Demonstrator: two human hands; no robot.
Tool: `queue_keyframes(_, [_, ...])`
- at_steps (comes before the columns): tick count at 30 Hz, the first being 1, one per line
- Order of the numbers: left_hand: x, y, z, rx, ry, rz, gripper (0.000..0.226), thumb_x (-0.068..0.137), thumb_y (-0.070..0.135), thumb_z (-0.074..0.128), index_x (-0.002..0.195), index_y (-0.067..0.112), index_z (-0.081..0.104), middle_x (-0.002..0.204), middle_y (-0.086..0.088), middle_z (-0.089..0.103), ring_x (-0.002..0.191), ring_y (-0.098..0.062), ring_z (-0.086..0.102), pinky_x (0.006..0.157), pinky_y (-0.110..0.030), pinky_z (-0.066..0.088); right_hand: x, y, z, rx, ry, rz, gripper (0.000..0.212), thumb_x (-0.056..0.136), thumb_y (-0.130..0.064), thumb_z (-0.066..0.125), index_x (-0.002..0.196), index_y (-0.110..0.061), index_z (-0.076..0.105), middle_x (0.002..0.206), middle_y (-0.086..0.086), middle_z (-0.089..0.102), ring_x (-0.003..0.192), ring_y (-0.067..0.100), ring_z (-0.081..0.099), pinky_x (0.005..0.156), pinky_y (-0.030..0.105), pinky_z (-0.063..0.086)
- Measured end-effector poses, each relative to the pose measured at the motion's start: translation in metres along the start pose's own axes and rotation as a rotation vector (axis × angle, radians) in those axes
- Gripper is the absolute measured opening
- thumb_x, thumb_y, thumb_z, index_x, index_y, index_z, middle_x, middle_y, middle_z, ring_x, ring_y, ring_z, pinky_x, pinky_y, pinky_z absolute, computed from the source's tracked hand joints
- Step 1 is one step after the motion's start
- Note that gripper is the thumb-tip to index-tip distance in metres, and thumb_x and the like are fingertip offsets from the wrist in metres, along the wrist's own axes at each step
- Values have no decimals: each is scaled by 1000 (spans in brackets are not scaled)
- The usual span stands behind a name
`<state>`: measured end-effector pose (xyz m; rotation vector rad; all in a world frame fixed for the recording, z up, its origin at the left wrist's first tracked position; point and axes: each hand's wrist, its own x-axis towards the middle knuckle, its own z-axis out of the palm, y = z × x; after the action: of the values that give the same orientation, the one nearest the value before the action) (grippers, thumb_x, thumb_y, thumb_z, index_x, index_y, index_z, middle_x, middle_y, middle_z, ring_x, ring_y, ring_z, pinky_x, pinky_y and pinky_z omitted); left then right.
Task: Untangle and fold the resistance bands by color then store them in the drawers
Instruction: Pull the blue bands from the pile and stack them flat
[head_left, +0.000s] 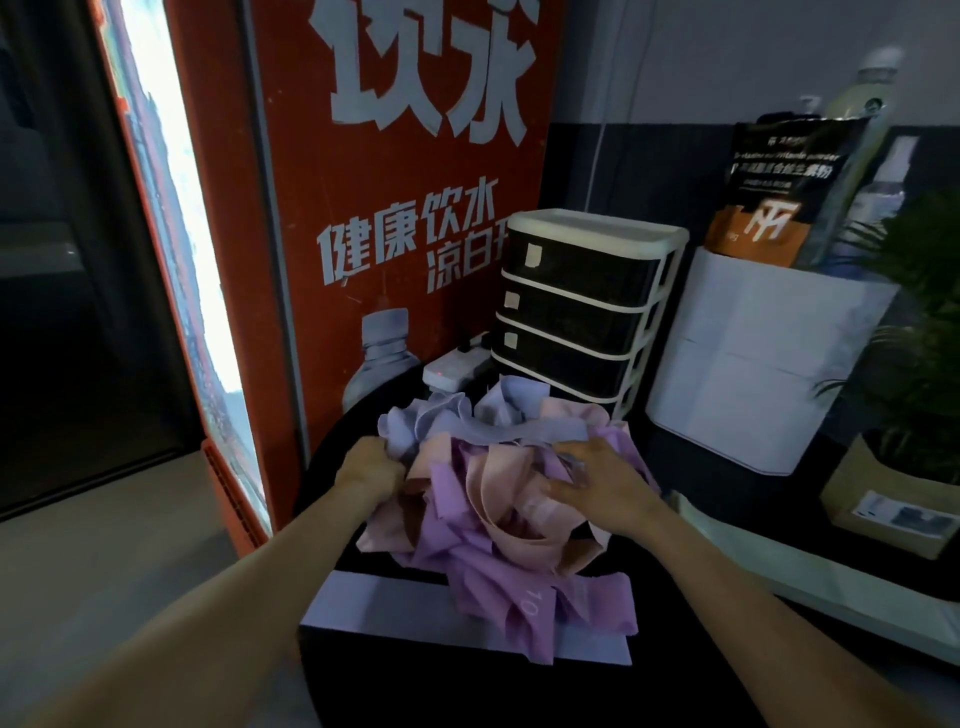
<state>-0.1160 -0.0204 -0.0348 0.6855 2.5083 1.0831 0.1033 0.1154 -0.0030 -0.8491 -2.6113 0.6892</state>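
Note:
A tangled heap of resistance bands (498, 499) lies on a dark round table: lilac-blue ones at the back, peach ones in the middle, purple ones spilling toward me. My left hand (371, 467) grips the heap's left side, fingers closed in the bands. My right hand (597, 480) lies on top of the right side, fingers bent into the bands. Behind the heap stands a small unit of several dark drawers (582, 306) in a white frame, all pushed in.
A red drinks fridge (395, 208) stands at the left. A white power strip (454, 366) lies beside the drawers. To the right are a white box (758, 358) holding a black-and-orange pouch and a bottle, and a potted plant (914, 364). A pale flat sheet (374, 608) lies under the bands.

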Motion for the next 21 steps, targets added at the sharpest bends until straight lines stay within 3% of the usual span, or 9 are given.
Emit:
queue_keyframes(3, [-1,23,-15,-91,85,111,52,71,32,64,109,-3,62,109,-25,64,100,-38,61,78,-35,46,0,-9,-6,50,-3,-1,40,82,-24,67,119,-10,60,116,1,63,109,19,58,96,37,45])
queue_keyframes(5, [1,47,-28,-91,215,210,41,78,20,69,112,0,61,109,-22,64,101,-36,61,73,-30,40,2,-13,-10,94,5,2,40,85,-23,65,123,-10,56,116,-1,58,111,15,54,95,29,43])
queue_keyframes(8, [-1,89,-45,54,304,360,31,81,24,67,105,4,62,102,-17,65,95,-33,62,68,-30,39,1,-19,-19,128,36,-17,46,88,-20,63,131,-11,50,126,5,56,116,19,54,87,19,38])
queue_keyframes(11, [-20,112,-32,338,314,595,32,85,38,62,104,12,59,104,-9,62,92,-27,60,71,-34,46,0,-18,-22,176,115,-14,30,87,-11,62,116,-3,60,109,12,64,99,26,60,68,19,38])
queue_keyframes(13, [-37,109,-8,559,242,770,47,85,44,58,122,17,50,120,-8,55,108,-26,54,86,-36,43,-3,-12,-22,183,174,17,24,85,-7,61,108,2,60,93,11,62,83,24,58,60,17,36])
queue_keyframes(15, [-52,92,19,661,73,890,60,83,45,58,137,26,39,134,-2,47,123,-22,44,96,-34,33,-6,-4,-20,163,220,59,21,83,-6,60,103,0,62,88,7,60,81,21,56,58,10,35])
queue_keyframes(18, [-63,65,43,568,-125,936,76,72,56,59,140,32,34,138,4,43,126,-17,41,103,-32,28,-10,13,-12,123,254,166,14,76,-9,62,88,-2,60,89,6,59,79,21,57,54,6,35])
queue_keyframes(20, [-67,54,42,474,-159,931,82,66,60,48,141,31,33,139,6,42,125,-15,41,104,-29,28,-12,19,-8,125,280,197,22,74,-13,62,93,-4,56,102,13,57,84,24,56,55,13,35])
queue_keyframes(21, [-69,51,39,432,-152,943,81,66,59,45,140,30,35,139,7,42,125,-14,41,104,-27,28,-15,18,-8,126,312,203,28,75,-12,62,99,-3,53,108,15,54,91,27,54,62,21,39])
